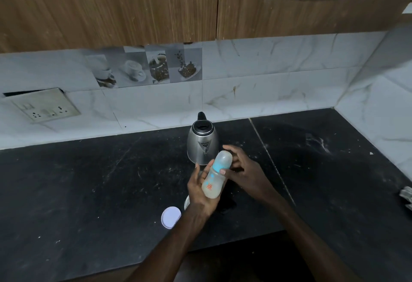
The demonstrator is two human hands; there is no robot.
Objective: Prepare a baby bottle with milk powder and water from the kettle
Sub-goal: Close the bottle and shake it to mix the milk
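A baby bottle with a blue collar, a clear cap and milky liquid inside is tilted above the black counter. My left hand holds its lower body from the left. My right hand touches the collar and cap end with the thumb, its fingers spread loosely. Just behind the bottle stands a steel kettle with a black lid and handle. A white round lid lies on the counter near my left wrist. Part of a white container peeks out behind my left hand.
A marble-tiled wall runs behind the counter, with a socket plate at the left. Wooden cabinets hang above. A seam in the counter runs diagonally right of the kettle. A small grey object sits at the right edge.
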